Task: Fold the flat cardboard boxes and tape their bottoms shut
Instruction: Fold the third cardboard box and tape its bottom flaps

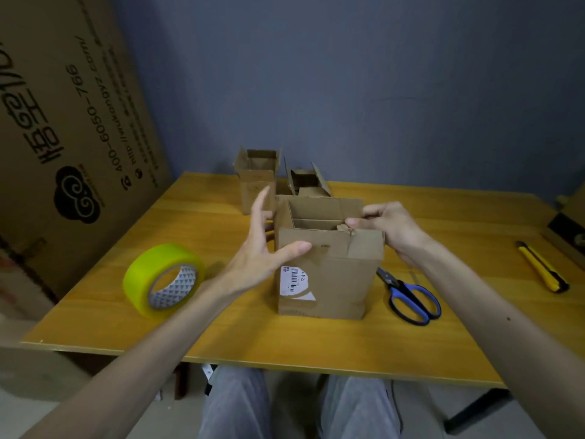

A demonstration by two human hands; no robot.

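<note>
Two-handed: left hand (266,245), fingers straight, braces the box (329,280) upright on the desk (221,318) while right hand (389,226) pinches a flap (364,245) to fold.

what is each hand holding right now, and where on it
The right hand pinches the cardboard box at its top right edge. The left hand grips nothing: its fingers are straight and its thumb lies against the box's front.
</note>
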